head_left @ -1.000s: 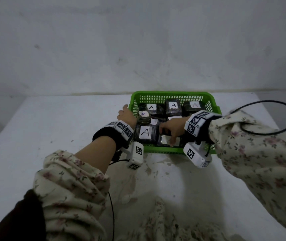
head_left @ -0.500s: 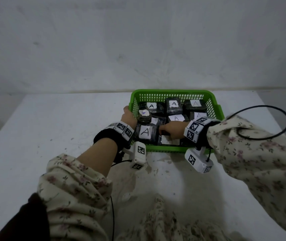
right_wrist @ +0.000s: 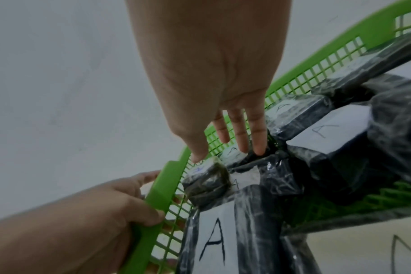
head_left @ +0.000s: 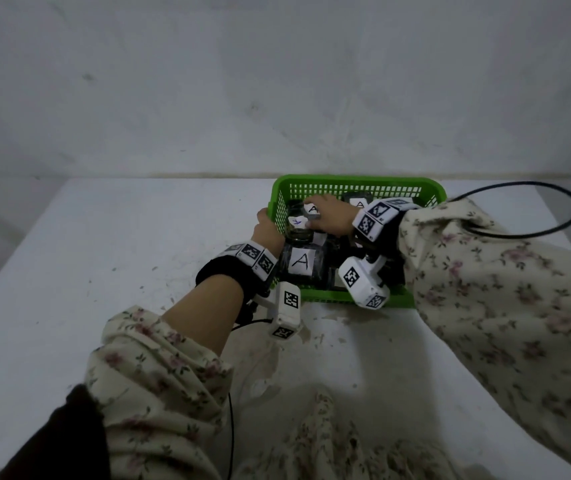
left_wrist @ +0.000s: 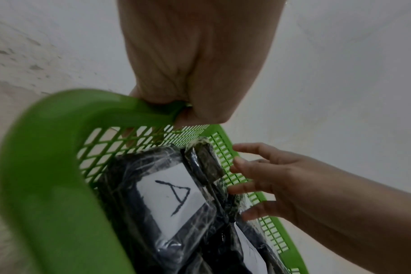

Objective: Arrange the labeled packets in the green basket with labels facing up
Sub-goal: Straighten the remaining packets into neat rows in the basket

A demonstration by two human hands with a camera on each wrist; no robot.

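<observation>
The green basket (head_left: 357, 181) stands on the white table and holds several dark plastic-wrapped packets with white "A" labels facing up. My left hand (head_left: 265, 225) grips the basket's left rim (left_wrist: 35, 166), thumb inside and fingers outside. My right hand (head_left: 318, 216) reaches into the far left corner with straight fingers (right_wrist: 239, 133). Their tips touch a labeled packet (right_wrist: 232, 153) there, and the thumb touches a small packet (right_wrist: 207, 183) with a blue mark. A large "A" packet (head_left: 300, 261) lies at the near left. My right wrist hides the basket's middle.
A black cable (head_left: 554, 223) loops on the table right of the basket. The white table (head_left: 104, 254) stretches left, with scuffs and stains (head_left: 312, 334) in front of the basket. A grey wall rises right behind it.
My right hand has moved from the packets at the basket's near side to the far left corner. My left hand keeps its hold on the left rim.
</observation>
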